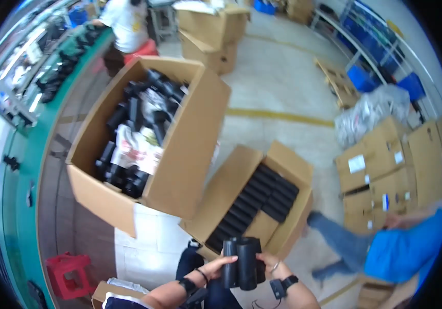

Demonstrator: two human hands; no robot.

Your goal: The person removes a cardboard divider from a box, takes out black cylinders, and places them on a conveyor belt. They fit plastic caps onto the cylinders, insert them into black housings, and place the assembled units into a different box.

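Two hands hold one bundle of black cylinders (246,265), at least three of them side by side; how many sit behind cannot be told. The left hand (214,267) has its grip closed on the bundle's left side, thumb across the front, and the right hand (269,261) has its grip closed around the right side. The bundle is held upright just by the near edge of one smaller open carton (294,162) on the floor. In that carton, packed cylinders (252,194) lie in two blocks of rows (more than ten, though blur spoils an exact count), beside one patch of bare cardboard.

Left of it stands one larger open carton (185,154) with many loose black parts (134,113) and some white wrapping (125,144), too jumbled to number. Farther left runs one green counter (24,216), with one red stool (66,270) near its lower end. Two other people are in view: one person in white (125,26) beside the counter, one person in blue (401,250) at the right. Two brown cartons (210,33) are stacked at the back.
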